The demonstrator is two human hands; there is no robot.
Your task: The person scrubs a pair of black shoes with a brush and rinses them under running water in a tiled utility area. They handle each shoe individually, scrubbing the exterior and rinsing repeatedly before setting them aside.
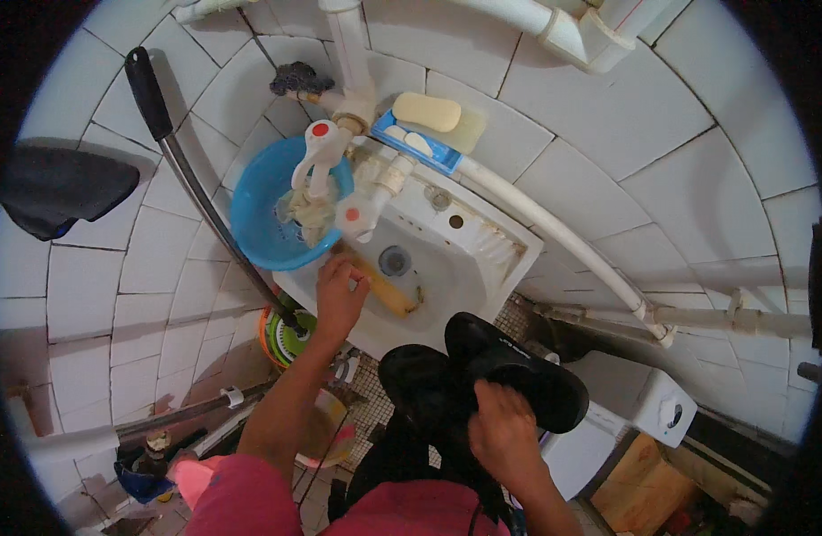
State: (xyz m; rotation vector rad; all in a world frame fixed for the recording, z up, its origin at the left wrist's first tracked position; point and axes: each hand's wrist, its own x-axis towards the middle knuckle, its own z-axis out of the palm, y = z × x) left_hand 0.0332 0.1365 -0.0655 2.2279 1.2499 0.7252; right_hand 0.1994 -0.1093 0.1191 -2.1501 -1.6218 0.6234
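Note:
My right hand point(504, 429) grips a black slipper point(538, 375) near its foot opening, just in front of the sink. A second rounded black thing point(414, 382), apparently the other slipper, lies against it on the left. My left hand point(340, 295) is over the left side of the white sink point(444, 308), fingers bent and fingertips close together. Beside those fingers a long yellow object point(391, 291), perhaps a brush handle, lies in the basin near the grey drain point(395, 260). Whether my left fingers touch it cannot be told.
A blue basin point(250, 228) holding wet cloth stands at the sink's left, partly under the white tap point(320, 151). Soap point(427, 112) sits on a blue dish point(444, 157) behind. A metal mop handle point(203, 187) leans at left. A white pipe point(558, 234) runs along the wall.

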